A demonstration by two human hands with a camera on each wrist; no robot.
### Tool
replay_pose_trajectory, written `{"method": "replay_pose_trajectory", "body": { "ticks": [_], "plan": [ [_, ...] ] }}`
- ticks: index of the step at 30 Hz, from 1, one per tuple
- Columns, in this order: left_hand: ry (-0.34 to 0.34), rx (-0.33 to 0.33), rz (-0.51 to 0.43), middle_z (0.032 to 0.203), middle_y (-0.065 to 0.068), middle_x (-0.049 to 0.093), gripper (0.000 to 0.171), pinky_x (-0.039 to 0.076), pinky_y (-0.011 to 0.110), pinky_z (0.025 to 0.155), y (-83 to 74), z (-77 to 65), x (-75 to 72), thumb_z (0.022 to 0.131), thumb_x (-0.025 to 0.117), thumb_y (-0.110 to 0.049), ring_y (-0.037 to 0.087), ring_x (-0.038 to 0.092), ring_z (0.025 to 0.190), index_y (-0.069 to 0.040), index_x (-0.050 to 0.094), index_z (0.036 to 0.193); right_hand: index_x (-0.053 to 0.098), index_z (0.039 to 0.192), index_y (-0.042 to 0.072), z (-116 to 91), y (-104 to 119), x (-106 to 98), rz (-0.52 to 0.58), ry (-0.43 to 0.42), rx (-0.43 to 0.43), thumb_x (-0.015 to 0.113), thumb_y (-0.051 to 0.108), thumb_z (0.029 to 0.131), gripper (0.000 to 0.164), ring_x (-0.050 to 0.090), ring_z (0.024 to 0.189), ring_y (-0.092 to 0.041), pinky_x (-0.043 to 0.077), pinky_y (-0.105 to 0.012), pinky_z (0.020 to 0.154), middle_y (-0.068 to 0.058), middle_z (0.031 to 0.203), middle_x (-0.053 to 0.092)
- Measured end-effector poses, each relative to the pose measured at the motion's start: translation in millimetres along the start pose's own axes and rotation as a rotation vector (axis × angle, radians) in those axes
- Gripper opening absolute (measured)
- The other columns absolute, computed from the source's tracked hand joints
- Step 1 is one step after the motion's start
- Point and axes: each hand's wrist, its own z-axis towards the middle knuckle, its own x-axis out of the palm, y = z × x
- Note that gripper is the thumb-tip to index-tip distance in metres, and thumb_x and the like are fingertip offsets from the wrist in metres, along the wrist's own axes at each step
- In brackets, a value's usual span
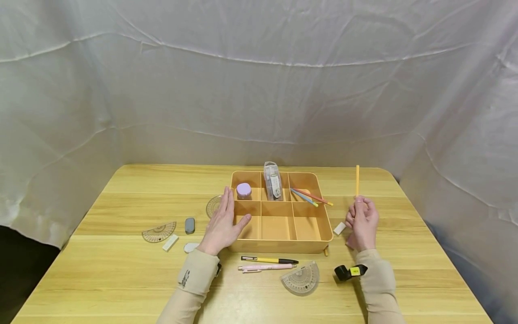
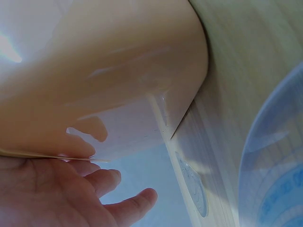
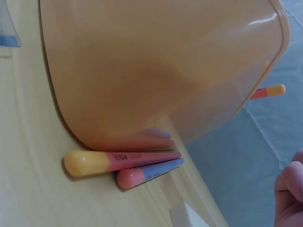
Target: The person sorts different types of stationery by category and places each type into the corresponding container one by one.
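A light-orange divided box [image 1: 279,246] stands on the table. My left hand [image 1: 223,227] rests on its left rim, fingers straight and thumb over the front left compartment; in the left wrist view the hand [image 2: 52,191] lies against the rim. Right of the box, my right hand [image 1: 363,222] pinches a yellow pencil [image 1: 357,180] held upright. Only the edge of that hand [image 3: 291,184] shows in the right wrist view. The box holds a purple-lidded item [image 1: 243,190], a clear case [image 1: 272,180], a red pencil [image 1: 315,197] and a blue pencil [image 1: 303,196].
Yellow pen [image 1: 267,260], pink pen [image 1: 267,267] and a protractor [image 1: 301,280] lie before the box. Another protractor [image 1: 159,232], grey eraser [image 1: 189,226] and white eraser [image 1: 170,242] lie left. At right are a white eraser [image 1: 339,228] and two pencils [image 3: 142,160] against the wall.
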Motion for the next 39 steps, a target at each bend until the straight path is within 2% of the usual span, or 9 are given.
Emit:
{"method": "replay_pose_trajectory", "body": {
  "ticks": [5, 11, 14, 18, 20, 25, 33, 36, 39],
  "plan": [
    [-0.005, 0.004, 0.002, 0.170, 0.021, -0.002, 0.091, 0.022, 0.063, 0.123, 0.1, -0.1, 0.4, 0.101, 0.057, -0.041, 0.041, 0.012, 0.156, 0.005, 0.003, 0.159, 0.052, 0.103, 0.011, -1, 1, 2, 0.057, -0.053, -0.061, 0.054, 0.022, 0.103, 0.011, 0.036, 0.038, 0.000, 0.006, -0.035, 0.047, 0.005, 0.059, 0.042],
    [-0.004, 0.001, 0.006, 0.170, 0.020, -0.003, 0.092, 0.022, 0.063, 0.124, -0.2, -0.2, 0.2, 0.102, 0.056, -0.042, 0.040, 0.012, 0.156, 0.004, 0.002, 0.160, 0.061, 0.101, 0.002, -1, 5, 3, 0.162, -0.108, -0.139, 0.063, 0.013, 0.099, 0.011, 0.038, 0.038, -0.003, 0.010, -0.030, 0.040, -0.001, 0.058, 0.051],
    [-0.002, 0.000, 0.004, 0.170, 0.020, -0.004, 0.092, 0.021, 0.063, 0.124, -0.2, -0.2, 0.0, 0.102, 0.056, -0.042, 0.040, 0.012, 0.156, 0.004, 0.002, 0.160, 0.066, 0.101, -0.003, -2, 6, 3, 0.228, -0.111, -0.196, 0.065, 0.006, 0.096, 0.011, 0.040, 0.040, -0.006, 0.017, -0.025, 0.037, -0.005, 0.062, 0.057],
    [0.001, 0.000, 0.003, 0.170, 0.019, -0.005, 0.092, 0.021, 0.063, 0.124, 0.0, -0.3, 0.0, 0.102, 0.056, -0.043, 0.041, 0.012, 0.156, 0.004, 0.001, 0.160, 0.069, 0.102, -0.009, -3, 7, 5, 0.285, -0.093, -0.243, 0.065, -0.003, 0.094, 0.011, 0.047, 0.045, -0.008, 0.034, -0.017, 0.036, -0.008, 0.067, 0.062],
    [0.001, 0.000, 0.005, 0.170, 0.019, -0.005, 0.092, 0.021, 0.063, 0.124, 0.2, -0.4, 0.1, 0.102, 0.056, -0.043, 0.041, 0.012, 0.156, 0.004, 0.001, 0.160, 0.070, 0.102, -0.011, -3, 7, 6, 0.287, -0.095, -0.256, 0.065, -0.004, 0.093, 0.012, 0.051, 0.049, -0.009, 0.041, -0.015, 0.040, -0.008, 0.068, 0.064],
    [-0.001, 0.002, 0.003, 0.170, 0.019, -0.004, 0.092, 0.022, 0.064, 0.124, 0.6, -0.4, 0.4, 0.102, 0.056, -0.043, 0.041, 0.012, 0.156, 0.004, 0.001, 0.160, 0.069, 0.102, -0.013, -1, 2, 6, 0.244, -0.101, -0.317, 0.070, -0.003, 0.090, 0.016, 0.051, 0.054, -0.009, 0.043, -0.016, 0.044, -0.004, 0.068, 0.064],
    [0.001, 0.001, 0.001, 0.170, 0.019, -0.005, 0.091, 0.021, 0.063, 0.124, 0.4, -0.5, 0.4, 0.102, 0.055, -0.042, 0.040, 0.011, 0.157, 0.004, 0.001, 0.160, 0.065, 0.101, -0.020, 22, -29, -19, 0.236, -0.036, -0.397, 0.077, -0.006, 0.083, 0.027, 0.060, 0.055, -0.016, 0.050, -0.022, 0.046, -0.013, 0.079, 0.073],
    [0.002, 0.000, -0.001, 0.170, 0.019, -0.004, 0.092, 0.021, 0.062, 0.124, 0.3, -0.6, 0.1, 0.102, 0.055, -0.042, 0.040, 0.011, 0.157, 0.004, 0.000, 0.160, 0.066, 0.099, -0.021, 16, -21, -11, 0.180, -0.061, -0.399, 0.079, -0.007, 0.080, 0.027, 0.063, 0.055, -0.016, 0.054, -0.022, 0.050, -0.013, 0.079, 0.074],
    [0.005, 0.000, -0.002, 0.170, 0.019, -0.005, 0.092, 0.020, 0.063, 0.124, 0.1, -0.7, -0.2, 0.102, 0.055, -0.042, 0.040, 0.011, 0.157, 0.004, 0.000, 0.160, 0.067, 0.097, -0.022, 3, -7, 5, 0.190, -0.079, -0.389, 0.077, -0.013, 0.079, 0.022, 0.066, 0.054, -0.017, 0.058, -0.023, 0.055, -0.012, 0.078, 0.075]
  ]
}}
